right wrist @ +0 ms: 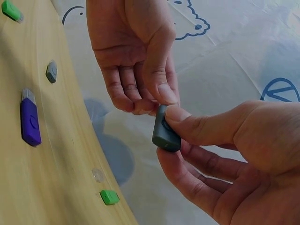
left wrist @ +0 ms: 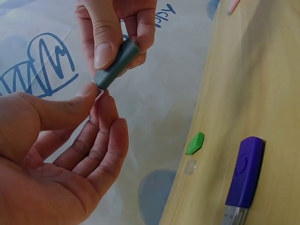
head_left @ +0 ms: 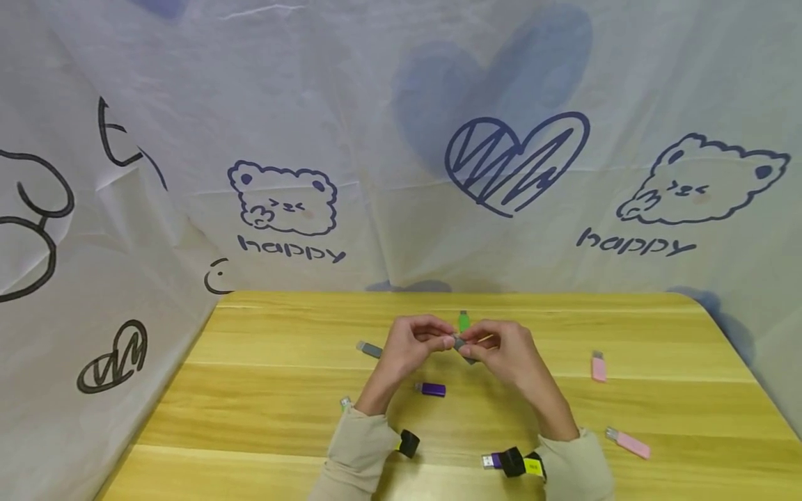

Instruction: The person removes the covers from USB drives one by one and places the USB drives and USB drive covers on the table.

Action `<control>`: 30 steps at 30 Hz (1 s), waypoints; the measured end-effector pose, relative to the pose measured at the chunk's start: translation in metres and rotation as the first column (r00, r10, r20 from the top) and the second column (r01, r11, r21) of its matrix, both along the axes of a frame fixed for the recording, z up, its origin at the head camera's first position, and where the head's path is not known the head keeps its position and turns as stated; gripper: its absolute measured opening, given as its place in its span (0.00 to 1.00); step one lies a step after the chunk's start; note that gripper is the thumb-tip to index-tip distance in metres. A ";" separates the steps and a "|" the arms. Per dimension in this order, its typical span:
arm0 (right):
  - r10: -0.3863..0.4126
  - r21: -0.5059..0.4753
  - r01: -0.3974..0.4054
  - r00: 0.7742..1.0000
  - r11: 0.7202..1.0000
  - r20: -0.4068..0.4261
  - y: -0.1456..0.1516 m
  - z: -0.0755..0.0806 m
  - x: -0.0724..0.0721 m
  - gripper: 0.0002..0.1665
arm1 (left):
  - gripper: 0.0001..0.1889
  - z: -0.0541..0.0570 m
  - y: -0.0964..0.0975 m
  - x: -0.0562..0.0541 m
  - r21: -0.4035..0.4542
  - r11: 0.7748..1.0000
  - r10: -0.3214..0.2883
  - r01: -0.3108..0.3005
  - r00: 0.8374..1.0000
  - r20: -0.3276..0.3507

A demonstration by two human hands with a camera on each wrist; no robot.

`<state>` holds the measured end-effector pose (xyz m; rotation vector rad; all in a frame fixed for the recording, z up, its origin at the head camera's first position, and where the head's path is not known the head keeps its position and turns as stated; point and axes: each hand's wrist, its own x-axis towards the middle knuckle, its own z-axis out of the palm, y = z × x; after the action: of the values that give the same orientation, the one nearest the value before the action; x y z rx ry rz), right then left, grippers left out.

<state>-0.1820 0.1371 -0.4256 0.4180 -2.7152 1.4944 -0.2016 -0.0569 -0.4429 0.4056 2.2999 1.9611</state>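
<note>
— Holding anything, those hands?
— Yes. The right hand (right wrist: 225, 154) pinches a grey stick (right wrist: 165, 132) above the table (head_left: 282, 403). The left hand (left wrist: 56, 154) pinches its metal tip with thumb and finger.
— Is the cap on?
— I can't tell. I think the job is partly done. Near the sleeves lie two pink sticks (head_left: 628, 443), farther on a purple stick (head_left: 431, 389). A grey one (head_left: 370, 349) and a green one (head_left: 464, 321) wait far back.
— So more are left?
— It looks so.
</note>
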 end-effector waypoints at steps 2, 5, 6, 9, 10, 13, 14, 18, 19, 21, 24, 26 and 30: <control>-0.001 -0.002 0.001 1.000 1.000 0.005 -0.002 0.001 0.000 0.06 | 0.04 0.001 -0.001 0.000 -0.004 1.000 0.010 -0.010 1.000 0.009; -0.008 -0.001 0.008 1.000 1.000 0.007 -0.003 0.003 0.000 0.06 | 0.05 0.002 -0.002 -0.001 -0.007 1.000 0.016 -0.016 1.000 0.018; -0.012 0.000 0.012 1.000 1.000 0.009 -0.004 0.004 0.001 0.06 | 0.05 0.002 -0.002 -0.001 -0.009 1.000 0.017 -0.017 1.000 0.022; -0.014 0.005 0.014 1.000 1.000 0.004 -0.005 0.006 0.002 0.06 | 0.05 0.003 -0.003 -0.001 -0.008 1.000 0.021 -0.021 0.999 0.037; -0.016 0.009 0.016 1.000 1.000 0.002 -0.005 0.006 0.002 0.06 | 0.05 0.004 -0.003 0.000 -0.010 1.000 0.024 -0.023 0.999 0.042; -0.022 0.017 0.022 1.000 1.000 -0.002 -0.005 0.009 0.003 0.07 | 0.05 0.007 -0.003 0.001 -0.014 1.000 0.028 -0.027 0.998 0.052; -0.024 0.020 0.024 1.000 1.000 -0.004 -0.006 0.010 0.003 0.07 | 0.05 0.008 -0.003 0.001 -0.015 1.000 0.028 -0.027 0.998 0.053; -0.027 0.024 0.027 1.000 0.999 -0.008 -0.006 0.012 0.004 0.06 | 0.06 0.009 -0.003 0.002 -0.012 1.000 0.027 -0.026 0.999 0.047; -0.026 0.026 0.026 1.000 0.999 -0.008 -0.006 0.012 0.005 0.06 | 0.06 0.009 -0.003 0.003 -0.011 1.000 0.028 -0.027 0.999 0.046; -0.027 0.028 0.027 1.000 0.999 -0.009 -0.006 0.014 0.006 0.06 | 0.06 0.010 -0.002 0.003 -0.008 0.999 0.031 -0.031 0.998 0.048; -0.027 0.024 0.027 1.000 0.999 -0.011 -0.004 0.017 0.008 0.06 | 0.06 0.010 -0.001 0.003 -0.003 0.999 0.034 -0.034 0.998 0.060; -0.029 0.022 0.029 0.999 0.999 -0.018 -0.004 0.018 0.009 0.06 | 0.06 0.010 -0.001 0.003 0.005 0.999 0.035 -0.036 0.997 0.071; -0.038 0.043 0.039 0.999 0.998 -0.020 -0.004 0.019 0.009 0.06 | 0.07 0.009 -0.001 0.003 0.027 0.999 0.035 -0.037 0.995 0.091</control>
<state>-0.1726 0.1332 -0.4070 0.3774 -2.7291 1.4165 -0.1984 -0.0575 -0.4338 0.2735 2.2417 1.9875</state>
